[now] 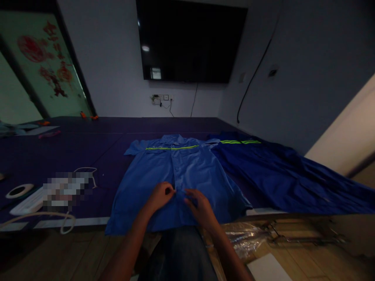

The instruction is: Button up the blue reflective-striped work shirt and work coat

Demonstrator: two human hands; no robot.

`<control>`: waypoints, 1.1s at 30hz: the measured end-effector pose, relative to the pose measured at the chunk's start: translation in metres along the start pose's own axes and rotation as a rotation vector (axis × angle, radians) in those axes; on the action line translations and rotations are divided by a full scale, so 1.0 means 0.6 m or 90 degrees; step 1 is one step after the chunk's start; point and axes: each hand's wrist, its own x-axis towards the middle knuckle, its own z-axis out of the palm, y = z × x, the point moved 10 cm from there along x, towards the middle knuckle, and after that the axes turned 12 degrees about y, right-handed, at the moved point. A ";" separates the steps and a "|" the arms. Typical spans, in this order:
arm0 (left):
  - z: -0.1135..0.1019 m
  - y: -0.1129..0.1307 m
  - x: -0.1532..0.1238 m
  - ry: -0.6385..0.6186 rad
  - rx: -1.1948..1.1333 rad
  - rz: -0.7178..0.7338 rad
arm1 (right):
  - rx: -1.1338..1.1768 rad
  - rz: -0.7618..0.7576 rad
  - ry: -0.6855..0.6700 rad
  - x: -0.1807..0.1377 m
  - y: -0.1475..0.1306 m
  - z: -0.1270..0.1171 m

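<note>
So, the left hand (161,196) pinches the paler shirt (196,169), right hand (202,208) curled opposite, grip unclear.

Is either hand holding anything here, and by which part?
The left hand appears to pinch the lighter blue shirt at its front placket, toward the hem. The right hand is at the placket too; whether it grips is unclear.

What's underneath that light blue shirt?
The light blue shirt lies on a purple tabletop, which shows on both sides of it. Whatever else is directly beneath the cloth is covered, so I can't tell.
</note>
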 end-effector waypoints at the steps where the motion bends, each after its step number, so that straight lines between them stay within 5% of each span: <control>1: -0.008 0.010 -0.017 0.026 0.010 0.002 | -0.004 -0.008 0.007 -0.016 -0.007 -0.010; 4: -0.023 0.029 -0.068 0.096 0.067 -0.021 | -0.044 -0.060 -0.016 -0.056 -0.037 -0.022; 10: -0.006 0.050 -0.121 0.106 0.076 -0.040 | -0.184 -0.091 -0.070 -0.083 -0.060 -0.011; 22: 0.021 0.070 -0.125 0.046 0.073 -0.028 | -0.105 0.042 0.008 -0.076 -0.023 -0.032; 33: 0.020 0.064 -0.124 0.086 -0.015 -0.042 | -0.079 0.014 -0.035 -0.082 -0.034 -0.014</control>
